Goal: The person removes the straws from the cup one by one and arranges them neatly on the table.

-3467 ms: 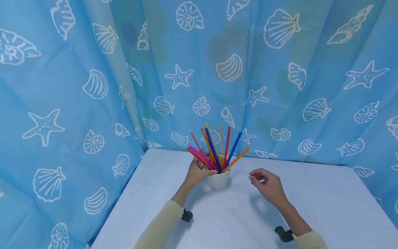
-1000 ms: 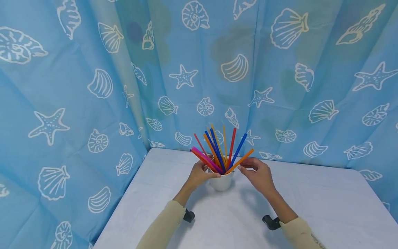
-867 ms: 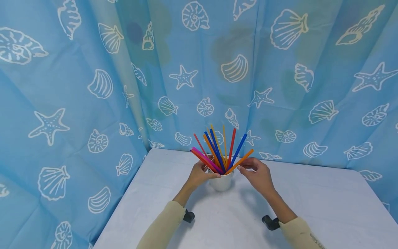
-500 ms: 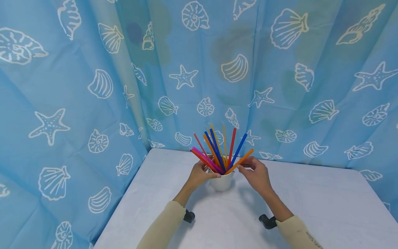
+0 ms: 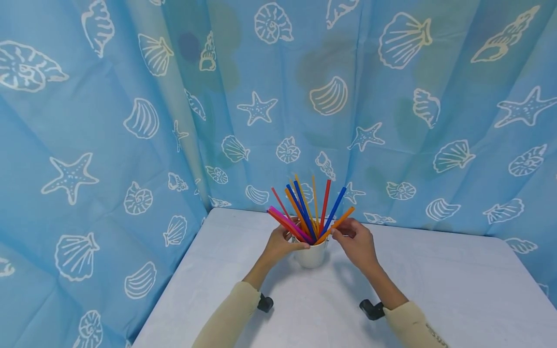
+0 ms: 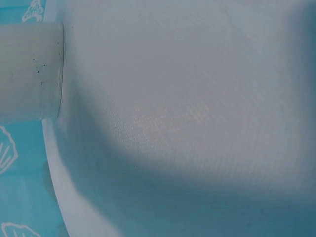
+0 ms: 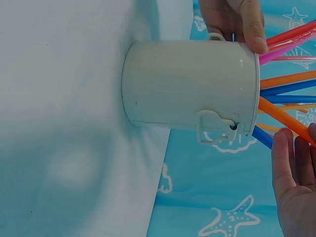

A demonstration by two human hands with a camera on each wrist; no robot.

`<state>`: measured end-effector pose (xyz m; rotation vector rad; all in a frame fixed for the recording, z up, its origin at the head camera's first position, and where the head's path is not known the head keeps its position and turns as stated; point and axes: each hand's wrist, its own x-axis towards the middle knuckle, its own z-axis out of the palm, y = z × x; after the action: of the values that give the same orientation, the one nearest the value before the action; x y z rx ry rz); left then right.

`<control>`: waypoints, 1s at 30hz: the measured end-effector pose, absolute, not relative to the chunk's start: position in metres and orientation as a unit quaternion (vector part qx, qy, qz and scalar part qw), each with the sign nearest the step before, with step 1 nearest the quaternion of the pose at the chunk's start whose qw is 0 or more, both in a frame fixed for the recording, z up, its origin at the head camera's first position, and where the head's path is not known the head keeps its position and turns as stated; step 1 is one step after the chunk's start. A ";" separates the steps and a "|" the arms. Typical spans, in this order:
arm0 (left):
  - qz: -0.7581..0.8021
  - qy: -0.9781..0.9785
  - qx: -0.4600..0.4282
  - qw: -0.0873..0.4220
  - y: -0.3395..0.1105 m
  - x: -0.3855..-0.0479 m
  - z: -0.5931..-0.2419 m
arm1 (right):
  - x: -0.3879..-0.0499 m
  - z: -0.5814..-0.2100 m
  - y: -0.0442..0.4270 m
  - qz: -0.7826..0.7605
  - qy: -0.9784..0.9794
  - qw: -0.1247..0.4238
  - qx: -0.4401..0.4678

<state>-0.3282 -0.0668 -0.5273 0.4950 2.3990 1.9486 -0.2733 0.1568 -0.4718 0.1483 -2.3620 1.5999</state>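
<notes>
A small white bucket (image 5: 311, 258) with side handles stands upright on the table, full of coloured drinking straws (image 5: 304, 208) that fan out above its rim. My left hand (image 5: 278, 245) grips the bucket's left side, thumb on the rim and fingers partly hidden behind the straws. At the right side, my right hand (image 5: 358, 245) pinches an orange straw (image 5: 346, 215) leaning out over the rim. The right wrist view shows the bucket (image 7: 192, 84) sideways, with the right hand's fingers (image 7: 282, 158) at the orange straw. Only the bucket's lower part (image 6: 29, 71) appears in the left wrist view.
A white cloth covers the table (image 5: 435, 280). Blue curtains (image 5: 278, 72) printed with shells and starfish hang behind it and to the left. A black wrist mount (image 5: 265, 303) sits under the left forearm, another black mount (image 5: 372, 310) by the right.
My right hand has come left from apart from the bucket to the orange straw, then shifted slightly further left onto it. My left hand keeps its grip on the bucket.
</notes>
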 end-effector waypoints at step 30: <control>0.616 0.772 0.158 -0.002 -0.067 -0.328 -0.528 | -0.268 -0.400 0.191 0.606 -0.744 0.264 0.096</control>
<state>-0.3278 -0.0670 -0.5282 0.4968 2.4285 1.9371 -0.2678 0.1914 -0.3998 0.2594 -2.0114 1.6390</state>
